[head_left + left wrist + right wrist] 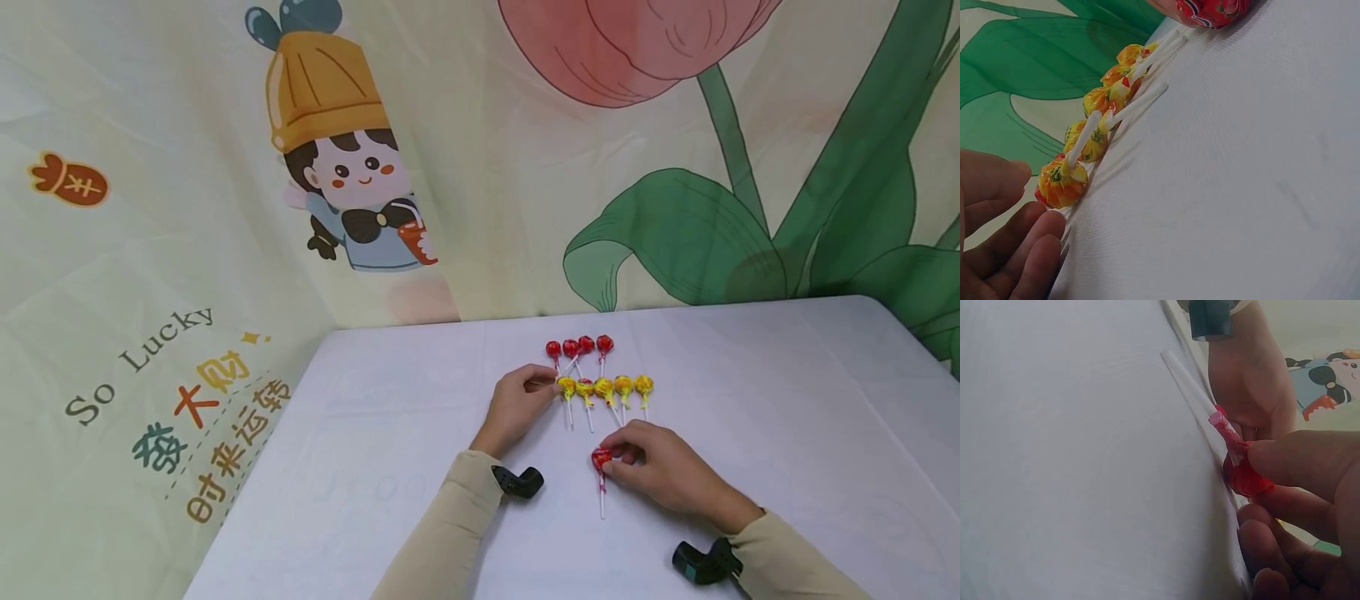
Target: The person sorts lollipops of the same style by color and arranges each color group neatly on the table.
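My right hand [663,467] pinches a red-wrapped lollipop [1244,472] by its head between thumb and forefinger. The lollipop lies near the tabletop, its white stick [602,503] pointing toward me. My left hand [519,404] is at the left end of a row of yellow lollipops, its thumb and fingers apart. Its fingertips [1047,228] are beside the leftmost yellow lollipop [1063,183]; whether they touch it I cannot tell. Behind that row stretches a row of several red lollipops [570,348], one stick slanting toward my left fingers.
A white cloth covers the table [390,392]. Behind it hangs a printed curtain [480,167] with a cartoon child and a large flower. Black wrist cameras sit on both sleeves, the left one [517,482] and the right one [707,562].
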Tool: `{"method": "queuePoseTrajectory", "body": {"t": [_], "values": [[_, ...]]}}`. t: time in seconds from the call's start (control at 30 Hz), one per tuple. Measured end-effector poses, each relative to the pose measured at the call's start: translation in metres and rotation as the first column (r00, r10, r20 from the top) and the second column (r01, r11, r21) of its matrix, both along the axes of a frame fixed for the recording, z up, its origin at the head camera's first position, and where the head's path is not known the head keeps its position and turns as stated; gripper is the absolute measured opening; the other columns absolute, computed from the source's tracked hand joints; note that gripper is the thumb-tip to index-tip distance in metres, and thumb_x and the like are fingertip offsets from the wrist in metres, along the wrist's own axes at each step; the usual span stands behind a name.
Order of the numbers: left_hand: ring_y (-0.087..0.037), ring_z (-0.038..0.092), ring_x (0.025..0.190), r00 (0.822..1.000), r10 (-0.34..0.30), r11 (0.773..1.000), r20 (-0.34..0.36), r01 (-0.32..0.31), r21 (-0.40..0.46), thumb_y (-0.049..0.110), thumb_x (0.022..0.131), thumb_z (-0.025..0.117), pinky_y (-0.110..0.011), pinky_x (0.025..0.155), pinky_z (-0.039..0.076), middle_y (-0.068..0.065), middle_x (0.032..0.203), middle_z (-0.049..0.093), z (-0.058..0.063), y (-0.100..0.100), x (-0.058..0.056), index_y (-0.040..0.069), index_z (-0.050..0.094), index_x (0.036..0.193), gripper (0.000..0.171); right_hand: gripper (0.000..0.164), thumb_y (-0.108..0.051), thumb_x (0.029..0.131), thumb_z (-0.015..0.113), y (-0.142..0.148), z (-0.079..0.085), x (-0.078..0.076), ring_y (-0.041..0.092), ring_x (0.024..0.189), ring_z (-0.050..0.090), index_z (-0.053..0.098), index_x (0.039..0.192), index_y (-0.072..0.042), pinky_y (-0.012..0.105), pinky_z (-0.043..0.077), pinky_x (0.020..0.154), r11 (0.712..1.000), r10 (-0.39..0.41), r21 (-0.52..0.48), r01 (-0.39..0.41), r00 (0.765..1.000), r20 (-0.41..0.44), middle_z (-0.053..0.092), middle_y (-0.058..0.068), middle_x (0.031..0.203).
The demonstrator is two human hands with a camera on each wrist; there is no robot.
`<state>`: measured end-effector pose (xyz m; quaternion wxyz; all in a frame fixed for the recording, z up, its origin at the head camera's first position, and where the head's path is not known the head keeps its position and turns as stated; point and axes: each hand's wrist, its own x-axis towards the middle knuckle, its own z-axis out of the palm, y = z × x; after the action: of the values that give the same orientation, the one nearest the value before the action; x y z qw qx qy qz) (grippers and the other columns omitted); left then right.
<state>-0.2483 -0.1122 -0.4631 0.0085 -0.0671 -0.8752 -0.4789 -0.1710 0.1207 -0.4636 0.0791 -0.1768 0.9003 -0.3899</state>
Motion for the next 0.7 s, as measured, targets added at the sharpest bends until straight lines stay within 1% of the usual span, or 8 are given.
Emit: {"method": "queuePoseTrajectory", "body": {"t": [0.17, 0.33, 0.47, 0.7], "values": [[-0.012, 0.060, 0.091, 1.000, 0.007, 1.000, 0.012, -0.007, 0.013, 0.024, 0.095, 0.071, -0.029, 0.082, 0.052, 0.009, 0.100, 0.068, -0.001, -0.002, 0.003, 0.018, 0.074, 0.113, 0.019, 0.020, -0.025, 0.088, 0.078, 0.000, 0.001, 0.001, 0.011, 0.082, 0.053, 0.072, 0.107, -0.018, 0.027, 0.047, 0.071, 1.000, 0.004, -0.007, -0.004, 1.000, 0.002, 0.059, -0.009, 0.089], [-0.013, 0.060, 0.093, 1.000, 0.008, 1.000, 0.028, -0.009, 0.019, 0.024, 0.095, 0.070, -0.030, 0.083, 0.052, 0.009, 0.099, 0.067, -0.001, -0.002, 0.005, 0.021, 0.074, 0.110, 0.016, 0.022, -0.026, 0.088, 0.078, -0.001, 0.002, 0.001, 0.011, 0.082, 0.053, 0.073, 0.108, -0.017, 0.028, 0.047, 0.072, 1.000, -0.001, -0.006, 0.001, 1.000, 0.008, 0.059, -0.008, 0.090], [-0.013, 0.060, 0.092, 0.999, 0.004, 1.000, 0.036, -0.006, 0.030, 0.024, 0.095, 0.070, -0.031, 0.083, 0.052, 0.009, 0.099, 0.067, 0.000, -0.003, 0.007, 0.020, 0.074, 0.110, 0.016, 0.024, -0.028, 0.088, 0.078, -0.002, 0.001, 0.001, 0.011, 0.082, 0.053, 0.074, 0.109, -0.018, 0.027, 0.047, 0.071, 1.000, -0.007, 0.006, 0.007, 1.000, 0.011, 0.059, -0.009, 0.090], [-0.013, 0.060, 0.093, 0.999, 0.003, 0.999, 0.048, -0.005, 0.050, 0.026, 0.095, 0.070, -0.032, 0.084, 0.051, 0.009, 0.099, 0.068, 0.001, -0.007, 0.015, 0.020, 0.074, 0.111, 0.017, 0.021, -0.026, 0.087, 0.078, -0.003, 0.000, 0.001, 0.011, 0.081, 0.053, 0.074, 0.106, -0.018, 0.028, 0.046, 0.070, 1.000, -0.011, 0.011, 0.011, 1.000, -0.004, 0.058, -0.009, 0.089]]}}
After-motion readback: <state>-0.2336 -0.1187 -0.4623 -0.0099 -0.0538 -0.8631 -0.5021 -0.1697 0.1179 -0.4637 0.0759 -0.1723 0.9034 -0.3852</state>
